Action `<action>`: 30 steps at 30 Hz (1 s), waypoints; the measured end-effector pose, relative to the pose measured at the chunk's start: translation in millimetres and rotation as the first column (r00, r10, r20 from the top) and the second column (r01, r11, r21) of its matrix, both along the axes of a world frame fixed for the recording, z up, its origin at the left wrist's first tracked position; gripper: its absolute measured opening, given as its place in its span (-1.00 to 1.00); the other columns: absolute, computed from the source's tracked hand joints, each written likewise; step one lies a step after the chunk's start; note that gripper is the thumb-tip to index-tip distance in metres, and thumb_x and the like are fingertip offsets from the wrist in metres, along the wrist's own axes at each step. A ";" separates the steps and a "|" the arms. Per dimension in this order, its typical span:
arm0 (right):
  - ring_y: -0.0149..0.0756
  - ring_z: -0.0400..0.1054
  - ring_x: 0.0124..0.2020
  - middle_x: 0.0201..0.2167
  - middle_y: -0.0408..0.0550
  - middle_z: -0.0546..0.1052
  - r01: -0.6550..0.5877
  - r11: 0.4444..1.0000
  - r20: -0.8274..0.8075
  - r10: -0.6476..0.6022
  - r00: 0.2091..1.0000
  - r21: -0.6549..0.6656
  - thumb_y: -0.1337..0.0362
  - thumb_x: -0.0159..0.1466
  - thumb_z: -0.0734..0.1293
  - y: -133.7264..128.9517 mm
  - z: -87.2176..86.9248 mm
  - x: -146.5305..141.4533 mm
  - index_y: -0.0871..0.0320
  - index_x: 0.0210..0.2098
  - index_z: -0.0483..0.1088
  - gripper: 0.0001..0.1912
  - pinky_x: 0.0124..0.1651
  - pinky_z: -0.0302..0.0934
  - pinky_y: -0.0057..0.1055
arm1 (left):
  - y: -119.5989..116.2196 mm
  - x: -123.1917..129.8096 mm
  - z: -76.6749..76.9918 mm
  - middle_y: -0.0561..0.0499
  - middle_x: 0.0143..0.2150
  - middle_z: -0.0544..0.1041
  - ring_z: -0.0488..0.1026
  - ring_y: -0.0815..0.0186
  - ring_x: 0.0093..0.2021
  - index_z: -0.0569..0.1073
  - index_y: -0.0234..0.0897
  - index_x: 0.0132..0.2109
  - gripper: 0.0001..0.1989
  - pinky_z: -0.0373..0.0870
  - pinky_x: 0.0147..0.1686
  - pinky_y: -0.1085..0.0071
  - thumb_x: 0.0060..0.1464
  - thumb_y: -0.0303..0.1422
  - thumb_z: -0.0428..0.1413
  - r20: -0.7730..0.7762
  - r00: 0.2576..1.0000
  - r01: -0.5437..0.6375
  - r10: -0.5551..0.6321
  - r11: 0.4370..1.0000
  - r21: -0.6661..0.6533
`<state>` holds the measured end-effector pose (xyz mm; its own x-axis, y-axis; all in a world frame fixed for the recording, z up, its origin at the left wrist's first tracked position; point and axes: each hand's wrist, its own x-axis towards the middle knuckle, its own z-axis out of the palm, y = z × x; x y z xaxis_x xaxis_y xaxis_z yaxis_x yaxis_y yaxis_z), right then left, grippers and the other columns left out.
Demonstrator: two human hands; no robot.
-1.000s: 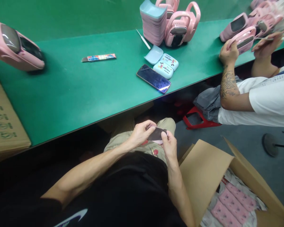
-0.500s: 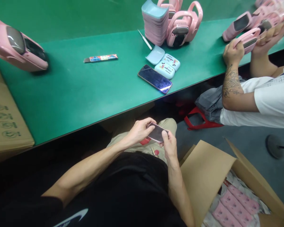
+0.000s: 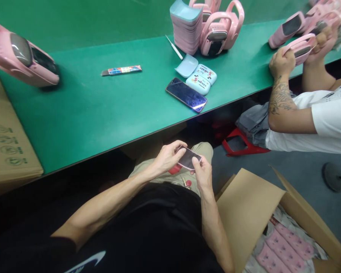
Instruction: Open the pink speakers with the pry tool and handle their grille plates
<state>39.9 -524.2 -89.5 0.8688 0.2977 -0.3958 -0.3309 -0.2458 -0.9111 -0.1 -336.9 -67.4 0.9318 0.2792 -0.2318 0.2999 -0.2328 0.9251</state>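
Observation:
Above my lap, both hands hold a small dark panel with a pink edge [image 3: 188, 158]. My left hand [image 3: 170, 154] grips its left end, thumb lying on the dark face. At the other end, my right hand [image 3: 204, 172] pinches it, with the thumb on top and the fingers mostly hidden beneath. On the green table [image 3: 108, 110] beyond lie a smartphone [image 3: 186, 94], two light-blue Mickey covers [image 3: 201, 79] and a plain light-blue curved piece [image 3: 186, 66]. A thin white-handled pointed tool [image 3: 174, 48] rests behind them.
Stacked curved pieces [image 3: 186, 32] and pink handled devices [image 3: 216, 38] stand at the back. A cutter-like tool [image 3: 121, 70] and another pink device [image 3: 31, 57] are leftward. Cardboard boxes flank me, the right box [image 3: 250, 212] holding pink pieces. A co-worker's hands [image 3: 282, 62] hold a pink device.
My right thumb has shifted slightly left on the dark panel. Both hands keep their hold, and the table items stay put. The co-worker's hands have moved a little.

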 end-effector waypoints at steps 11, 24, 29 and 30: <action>-0.33 0.37 -0.61 -0.55 -0.18 0.54 0.010 0.999 0.052 -0.008 0.999 -0.047 -0.10 0.40 0.36 0.0 12.8 0.9 0.16 -0.11 0.61 -0.56 -0.52 0.26 -0.43 | -3.8 -5.6 5.5 0.01 -0.09 0.71 0.61 0.26 -0.19 0.62 -0.22 0.07 -0.70 0.47 -0.19 0.41 0.36 -0.19 0.12 0.076 0.995 -0.061 0.064 0.998 -0.032; -0.28 0.41 -0.61 -0.63 -0.20 0.51 0.127 0.977 0.191 -0.093 0.977 -0.173 -0.04 0.39 0.31 7.1 27.8 -2.3 0.20 -0.13 0.63 -0.56 -0.45 0.30 -0.40 | -11.9 -21.0 17.8 -0.04 -0.08 0.70 0.61 0.34 -0.27 0.55 -0.28 0.17 -0.66 0.48 -0.26 0.45 0.48 -0.27 -0.02 0.230 0.973 -0.042 0.017 0.994 0.103; -0.26 0.42 -0.58 -0.61 -0.18 0.53 0.123 0.973 0.222 -0.079 0.972 -0.194 0.04 0.39 0.26 12.4 33.0 -2.3 0.21 -0.12 0.65 -0.57 -0.41 0.30 -0.39 | -15.8 -26.4 15.0 -0.11 0.06 0.69 0.68 0.28 -0.05 0.48 -0.29 0.25 -0.67 0.58 -0.03 0.41 0.50 -0.33 -0.02 0.360 0.933 -0.047 -0.006 0.989 0.137; -0.27 0.41 -0.58 -0.59 -0.18 0.54 0.125 0.972 0.232 -0.077 0.970 -0.201 0.05 0.39 0.25 13.7 33.9 -2.2 0.20 -0.13 0.65 -0.57 -0.40 0.30 -0.39 | -16.2 -27.3 14.5 -0.12 0.08 0.69 0.69 0.27 -0.03 0.46 -0.29 0.27 -0.67 0.59 0.00 0.40 0.50 -0.34 -0.02 0.376 0.927 -0.047 -0.014 0.987 0.152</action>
<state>37.7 -510.5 -55.6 0.9627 0.1343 -0.2349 -0.1601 -0.4171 -0.8946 -27.4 -353.1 -52.9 0.9369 0.2995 0.1805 -0.0563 -0.3802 0.9232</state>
